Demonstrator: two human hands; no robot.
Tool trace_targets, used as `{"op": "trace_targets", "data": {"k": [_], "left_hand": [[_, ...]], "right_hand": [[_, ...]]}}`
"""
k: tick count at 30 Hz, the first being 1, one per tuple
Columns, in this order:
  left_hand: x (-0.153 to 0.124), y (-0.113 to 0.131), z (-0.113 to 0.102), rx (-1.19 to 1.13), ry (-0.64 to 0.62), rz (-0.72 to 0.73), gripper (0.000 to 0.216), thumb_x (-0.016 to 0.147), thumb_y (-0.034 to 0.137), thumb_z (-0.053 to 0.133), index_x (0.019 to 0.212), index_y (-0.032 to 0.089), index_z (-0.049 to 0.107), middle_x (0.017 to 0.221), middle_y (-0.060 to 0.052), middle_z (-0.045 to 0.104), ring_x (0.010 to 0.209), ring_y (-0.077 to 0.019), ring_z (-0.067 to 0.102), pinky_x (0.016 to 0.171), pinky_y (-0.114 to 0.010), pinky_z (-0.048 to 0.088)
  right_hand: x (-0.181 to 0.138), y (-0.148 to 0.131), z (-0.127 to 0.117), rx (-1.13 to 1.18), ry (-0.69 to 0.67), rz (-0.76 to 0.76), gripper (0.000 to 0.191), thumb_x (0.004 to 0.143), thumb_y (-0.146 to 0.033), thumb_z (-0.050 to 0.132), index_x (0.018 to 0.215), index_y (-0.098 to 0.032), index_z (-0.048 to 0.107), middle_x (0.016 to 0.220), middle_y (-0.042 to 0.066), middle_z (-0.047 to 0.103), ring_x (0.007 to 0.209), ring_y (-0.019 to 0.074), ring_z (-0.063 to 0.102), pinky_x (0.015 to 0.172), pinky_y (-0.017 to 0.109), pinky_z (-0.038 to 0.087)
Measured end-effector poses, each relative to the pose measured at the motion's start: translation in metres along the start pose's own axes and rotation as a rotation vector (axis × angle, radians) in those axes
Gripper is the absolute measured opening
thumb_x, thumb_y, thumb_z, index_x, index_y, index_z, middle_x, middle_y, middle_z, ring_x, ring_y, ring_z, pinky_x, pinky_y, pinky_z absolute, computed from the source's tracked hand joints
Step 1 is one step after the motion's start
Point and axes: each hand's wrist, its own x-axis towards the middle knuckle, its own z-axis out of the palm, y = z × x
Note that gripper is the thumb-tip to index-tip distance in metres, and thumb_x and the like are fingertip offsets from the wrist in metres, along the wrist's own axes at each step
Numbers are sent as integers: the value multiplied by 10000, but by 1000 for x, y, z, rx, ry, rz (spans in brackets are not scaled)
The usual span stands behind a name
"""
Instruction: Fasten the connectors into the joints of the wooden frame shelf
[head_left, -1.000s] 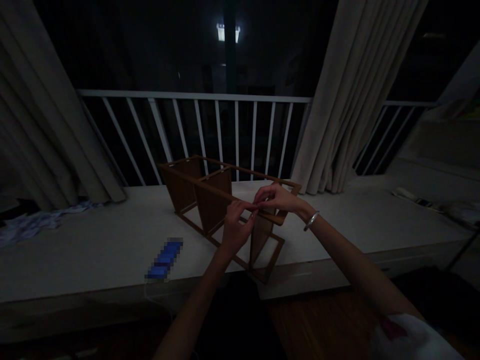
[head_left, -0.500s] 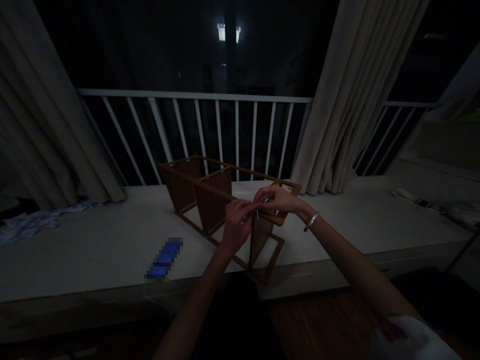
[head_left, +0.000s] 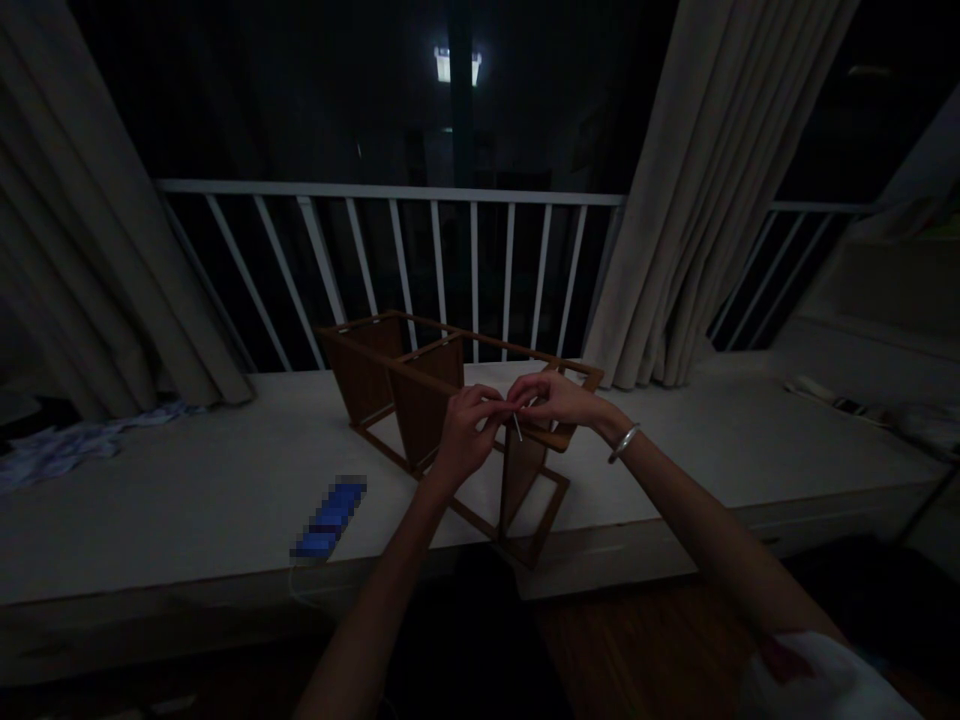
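A brown wooden rack frame with several upright panels lies on the white ledge. My left hand is closed round the frame's near top rail. My right hand, with a silver bangle on the wrist, pinches a small thin metal piece against the same rail, close to the right end panel. The two hands touch at the fingertips. The room is dark and fine detail of the metal piece is lost.
A blue pixelated object lies on the ledge at the front left, with a cable hanging from it. Crumpled cloth sits far left. Curtains hang on both sides of a white railing. Small items lie far right.
My left hand has risen slightly along the rail toward the right hand. The thin metal piece has come into view under my right fingers. The frame has not moved.
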Motion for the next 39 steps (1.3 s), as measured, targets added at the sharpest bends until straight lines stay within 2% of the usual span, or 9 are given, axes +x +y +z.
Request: {"op": "trace_targets", "data": {"k": [9, 18, 25, 31, 39], "left_hand": [[4, -2, 4, -151, -29, -51, 121, 754, 252, 522, 802, 216, 626, 819, -41, 545, 825, -155, 496, 776, -309, 382], [9, -2, 3, -343, -67, -133, 137, 754, 268, 522, 754, 176, 623, 832, -44, 536, 813, -132, 515, 745, -264, 414], [11, -5, 7, -335, -102, -166, 132, 745, 259, 528, 726, 163, 616, 808, -35, 552, 780, -122, 524, 717, -252, 414], [9, -4, 10, -277, -75, -182, 142, 738, 265, 530, 677, 156, 599, 715, -15, 548, 703, -107, 517, 666, -237, 406], [10, -5, 9, -256, -95, -202, 200, 745, 309, 510, 656, 150, 592, 686, -14, 545, 676, -106, 506, 651, -239, 395]], "right_hand": [[-1, 1, -1, 4, -22, -24, 267, 667, -262, 622, 888, -128, 551, 819, 38, 612, 768, 122, 572, 659, 216, 424], [2, 4, -4, 151, 81, -94, 222, 703, -261, 597, 874, -131, 544, 799, 30, 598, 748, 113, 564, 713, 247, 422], [2, 0, -2, 145, 162, -84, 219, 693, -311, 600, 825, -144, 551, 780, 16, 570, 745, 118, 543, 701, 252, 418], [1, -1, -3, 101, 92, -44, 218, 659, -306, 634, 760, -140, 534, 690, -18, 517, 629, 78, 478, 594, 209, 375], [1, -1, -3, 44, 82, -70, 239, 669, -337, 620, 766, -138, 531, 717, -5, 510, 645, 88, 460, 603, 220, 366]]}}
